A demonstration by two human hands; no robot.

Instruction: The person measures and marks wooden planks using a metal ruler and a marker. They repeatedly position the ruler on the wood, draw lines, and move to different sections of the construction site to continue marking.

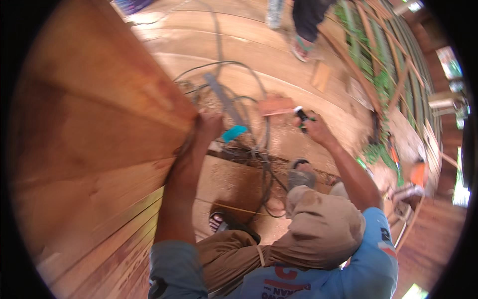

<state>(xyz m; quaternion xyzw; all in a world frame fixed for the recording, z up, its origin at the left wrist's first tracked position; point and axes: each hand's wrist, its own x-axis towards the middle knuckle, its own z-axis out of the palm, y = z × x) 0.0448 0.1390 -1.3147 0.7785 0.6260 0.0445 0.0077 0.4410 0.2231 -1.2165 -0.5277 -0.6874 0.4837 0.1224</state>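
Note:
A large brown wooden panel (114, 94) fills the left side of the view. My left hand (209, 124) is closed at its corner edge, though some of the fingers are hidden and blurred. Out to the right, my right hand (318, 128) grips a small black tool (301, 117) with a white end and bits of green; its exact kind is too blurred to make out. Just left of that tool, a reddish wood block (276, 105) lies on the floor. Near my left hand are a long grey metal strip (224, 97) and a bright teal piece (234, 133).
Dark cables (266, 139) loop across the sawdust-strewn wooden floor (224, 189) by my feet. Another person's sandalled foot (301, 48) stands at the far side. Green stalks and long wood strips (383, 65) are piled at right, with an orange object (418, 173) nearer me.

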